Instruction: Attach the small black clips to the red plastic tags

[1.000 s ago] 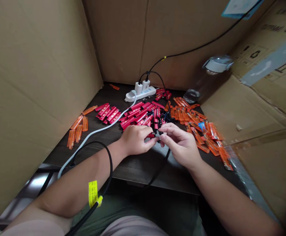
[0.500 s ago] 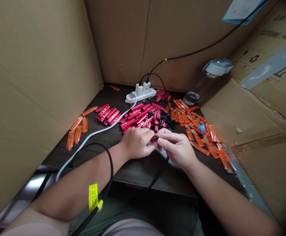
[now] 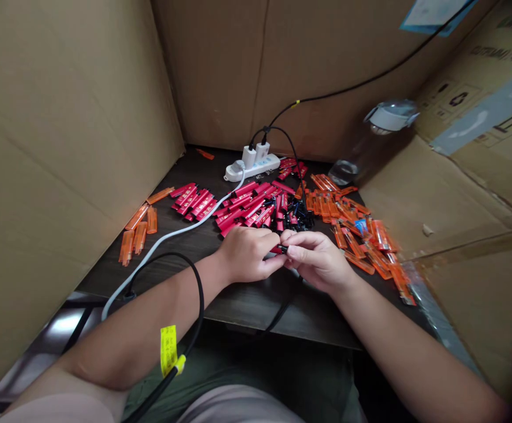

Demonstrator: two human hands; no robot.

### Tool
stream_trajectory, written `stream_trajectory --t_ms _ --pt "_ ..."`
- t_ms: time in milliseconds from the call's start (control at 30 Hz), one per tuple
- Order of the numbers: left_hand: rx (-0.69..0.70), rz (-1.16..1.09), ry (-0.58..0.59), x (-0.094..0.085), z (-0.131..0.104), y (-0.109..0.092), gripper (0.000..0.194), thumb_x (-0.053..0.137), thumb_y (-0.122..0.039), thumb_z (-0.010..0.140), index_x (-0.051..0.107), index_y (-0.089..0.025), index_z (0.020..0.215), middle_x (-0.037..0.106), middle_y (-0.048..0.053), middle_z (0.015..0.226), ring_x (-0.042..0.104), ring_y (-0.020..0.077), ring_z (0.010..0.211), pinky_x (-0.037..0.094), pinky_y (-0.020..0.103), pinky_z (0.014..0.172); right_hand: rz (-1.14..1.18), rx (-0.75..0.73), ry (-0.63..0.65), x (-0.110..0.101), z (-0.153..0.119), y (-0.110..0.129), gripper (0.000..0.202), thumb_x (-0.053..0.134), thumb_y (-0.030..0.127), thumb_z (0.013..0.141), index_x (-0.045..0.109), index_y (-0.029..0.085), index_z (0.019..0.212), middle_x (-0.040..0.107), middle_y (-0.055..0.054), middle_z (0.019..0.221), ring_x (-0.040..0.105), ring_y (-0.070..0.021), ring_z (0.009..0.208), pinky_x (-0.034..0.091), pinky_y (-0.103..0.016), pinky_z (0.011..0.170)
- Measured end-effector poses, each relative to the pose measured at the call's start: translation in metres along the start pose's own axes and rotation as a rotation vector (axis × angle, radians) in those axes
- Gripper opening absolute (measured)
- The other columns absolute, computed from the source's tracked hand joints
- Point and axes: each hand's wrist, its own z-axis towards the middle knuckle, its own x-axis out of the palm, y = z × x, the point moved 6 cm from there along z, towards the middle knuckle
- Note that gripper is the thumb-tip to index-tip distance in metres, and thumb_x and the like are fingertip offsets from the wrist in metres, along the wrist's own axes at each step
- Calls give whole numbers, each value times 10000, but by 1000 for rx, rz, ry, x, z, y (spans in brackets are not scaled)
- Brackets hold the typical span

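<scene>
My left hand [image 3: 252,254] is closed round a small red casing [image 3: 276,249], most of it hidden by the fingers. At the casing's right end my right hand [image 3: 320,258] pinches a small black part [image 3: 283,249] between thumb and fingers. Both hands meet above the front of the dark table. Just beyond them lies a pile of red casings [image 3: 256,202], with a heap of small black parts [image 3: 300,217] at its right. Orange translucent pieces shaped like lighter bodies [image 3: 326,208] spread out to the right of my right hand.
A white power strip [image 3: 256,169] with plugs and cables stands behind the pile. A clear bottle [image 3: 348,167] is at the back right. More orange pieces [image 3: 139,235] lie left. A white cable [image 3: 168,238] crosses the table. Cardboard walls [image 3: 216,76] enclose it.
Both hands have shifted very slightly to the right and stay together on the red casing and black part. The view has tilted a little; the things on the table look unchanged.
</scene>
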Motion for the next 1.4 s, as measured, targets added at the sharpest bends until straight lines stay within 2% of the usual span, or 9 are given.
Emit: stream_trajectory --t_ms 200,700,1000,1167,1400 --pt "9 38 13 0 -1 -1 237 562 -383 813 624 -175 719 651 25 666 599 156 589 381 262 511 25 72 -52 2 -2 -3 134 829 212 615 727 181 696 614 6 792 542 -62 526 472 -200 475" --pt "17 81 20 1 0 -5 219 539 -359 818 632 -172 755 643 26 667 605 173 591 361 279 493 85 109 -98 -2 0 -11 215 848 222 599 697 177 746 622 23 705 547 -63 520 474 -184 493" --pt "-19 104 61 2 1 -3 224 543 -367 815 650 -172 787 654 35 684 609 173 602 372 270 489 96 140 -97 -1 1 -15 235 843 244 613 682 166 766 601 30 616 546 -76 496 485 -195 482" --pt "2 112 28 1 -1 -3 206 552 -356 800 654 -176 791 662 26 685 618 183 596 353 287 473 136 176 -81 1 1 -19 231 845 241 609 673 170 744 592 38 598 547 -77 498 479 -195 483" --pt "30 110 42 0 -1 -5 159 537 -287 791 631 -162 761 651 32 666 606 182 572 344 278 464 198 213 -58 7 1 -24 248 853 239 591 643 177 706 592 48 604 553 -78 508 458 -199 491"
